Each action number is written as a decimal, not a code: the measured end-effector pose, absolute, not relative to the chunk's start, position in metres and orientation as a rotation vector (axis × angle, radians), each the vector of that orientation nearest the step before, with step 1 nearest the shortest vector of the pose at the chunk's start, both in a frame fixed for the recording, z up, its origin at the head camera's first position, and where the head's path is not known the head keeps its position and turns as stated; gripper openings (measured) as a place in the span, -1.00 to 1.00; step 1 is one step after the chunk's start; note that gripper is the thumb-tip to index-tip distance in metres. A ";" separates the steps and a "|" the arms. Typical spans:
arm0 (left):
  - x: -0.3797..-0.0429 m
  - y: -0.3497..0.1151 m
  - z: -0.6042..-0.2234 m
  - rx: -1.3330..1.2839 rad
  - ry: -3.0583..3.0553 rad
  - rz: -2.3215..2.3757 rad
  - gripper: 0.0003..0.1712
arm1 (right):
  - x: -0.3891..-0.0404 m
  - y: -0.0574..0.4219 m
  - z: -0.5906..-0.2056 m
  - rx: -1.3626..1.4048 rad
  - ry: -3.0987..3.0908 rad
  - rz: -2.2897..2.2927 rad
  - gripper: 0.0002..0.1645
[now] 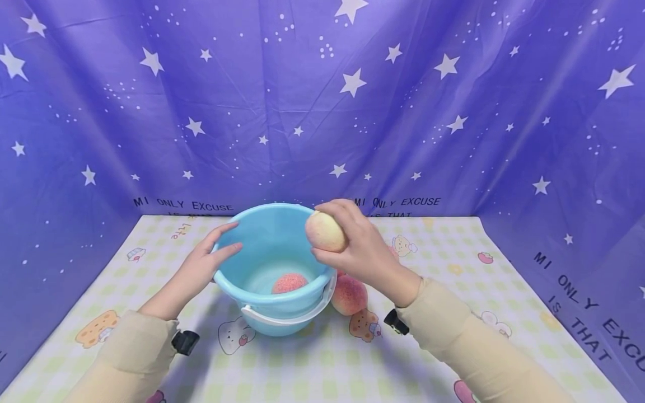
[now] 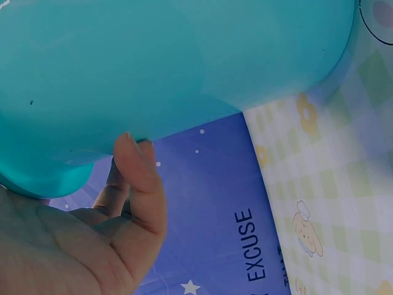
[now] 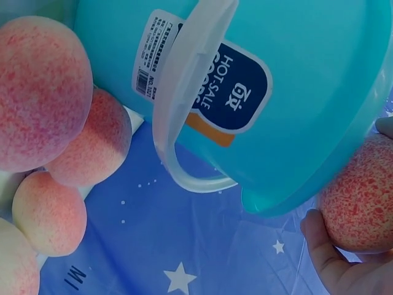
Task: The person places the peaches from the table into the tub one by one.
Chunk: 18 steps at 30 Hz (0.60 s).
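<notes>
A light blue bucket (image 1: 282,302) stands upright on the table with a pink-red peach (image 1: 289,283) inside on its bottom. At the left rim my left hand (image 1: 201,260) grips the bucket, thumb and fingers hooked over the edge; the left wrist view shows curled fingers (image 2: 138,166) against the blue wall. Above the right rim, my right hand (image 1: 355,240) holds a pale yellow-pink peach (image 1: 326,232) between thumb and fingers. From the right wrist view, that peach's (image 3: 359,203) other side is speckled red, close to the rim.
More peaches (image 3: 40,92) lie on the table just right of the bucket, partly behind my right hand in the head view. The bucket's white handle (image 1: 289,320) hangs down its near side. A checked cloth (image 1: 428,358) covers the table, and a purple star-patterned curtain (image 1: 282,101) stands behind.
</notes>
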<state>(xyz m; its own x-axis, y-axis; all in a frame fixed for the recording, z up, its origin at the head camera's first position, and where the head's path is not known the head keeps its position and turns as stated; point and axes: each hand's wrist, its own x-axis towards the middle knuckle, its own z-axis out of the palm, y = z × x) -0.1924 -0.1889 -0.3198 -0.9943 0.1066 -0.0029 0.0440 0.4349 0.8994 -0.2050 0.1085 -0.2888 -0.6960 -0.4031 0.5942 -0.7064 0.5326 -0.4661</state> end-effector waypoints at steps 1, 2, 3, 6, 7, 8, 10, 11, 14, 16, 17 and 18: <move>-0.192 -0.189 -0.320 0.136 2.612 1.630 -0.25 | -0.205 0.108 -0.289 0.912 -2.353 0.994 -0.26; -0.192 -0.189 -0.320 0.135 2.616 1.625 -0.25 | -0.205 0.107 -0.290 0.918 -2.347 0.996 -0.27; -0.192 -0.189 -0.320 0.134 2.620 1.621 -0.25 | -0.206 0.105 -0.290 0.924 -2.344 0.995 -0.27; -0.192 -0.188 -0.320 0.133 2.627 1.614 -0.25 | -0.207 0.102 -0.291 0.940 -2.335 0.989 -0.27; -0.192 -0.189 -0.320 0.133 2.626 1.615 -0.25 | -0.207 0.101 -0.291 0.945 -2.334 0.989 -0.27; -0.193 -0.189 -0.320 0.132 2.626 1.616 -0.25 | -0.207 0.100 -0.291 0.948 -2.333 0.986 -0.27; -0.193 -0.189 -0.320 0.133 2.622 1.621 -0.25 | -0.208 0.098 -0.291 0.957 -2.329 0.984 -0.27; -0.193 -0.189 -0.320 0.132 2.621 1.623 -0.24 | -0.208 0.097 -0.291 0.960 -2.331 0.985 -0.27; -0.192 -0.188 -0.320 0.133 2.620 1.624 -0.24 | -0.209 0.094 -0.291 0.968 -2.341 0.983 -0.27; -0.192 -0.188 -0.319 0.131 2.617 1.628 -0.24 | -0.211 0.092 -0.291 0.968 -2.354 0.979 -0.27; -0.192 -0.188 -0.319 0.129 2.617 1.627 -0.24 | -0.211 0.091 -0.291 0.967 -2.363 0.978 -0.26; -0.192 -0.188 -0.319 0.129 2.616 1.627 -0.24 | -0.211 0.090 -0.292 0.966 -2.370 0.974 -0.26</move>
<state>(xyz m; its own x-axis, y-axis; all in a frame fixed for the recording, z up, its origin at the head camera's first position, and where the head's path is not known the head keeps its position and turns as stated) -0.1918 -0.1884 -0.3190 -0.9948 0.1017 -0.0052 0.0403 0.4401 0.8971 -0.2114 0.0903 -0.2915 -0.6807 -0.4469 0.5804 -0.7259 0.5182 -0.4523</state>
